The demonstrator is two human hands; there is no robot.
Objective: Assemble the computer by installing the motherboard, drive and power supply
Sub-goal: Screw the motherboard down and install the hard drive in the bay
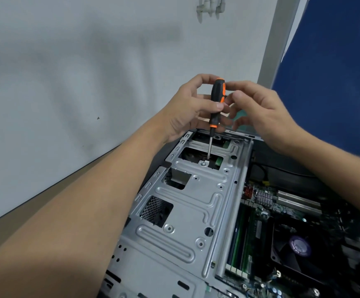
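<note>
A black and orange screwdriver [216,104] stands nearly upright, its tip on a screw [202,163] in a small tab of the silver drive cage [198,201]. My left hand [187,108] grips the handle from the left, thumb across its middle. On the handle's right side, my right hand [258,112] pinches it near the top with its fingertips. The motherboard [267,214] lies in the open case to the right of the cage. Through the cage's cutouts dark parts show; what they are I cannot tell.
A black CPU fan [299,252] sits on the motherboard at the lower right, with memory sticks [241,239] beside the cage. A black cable [282,171] runs behind the case. A white wall stands to the left and a blue panel [329,72] to the right.
</note>
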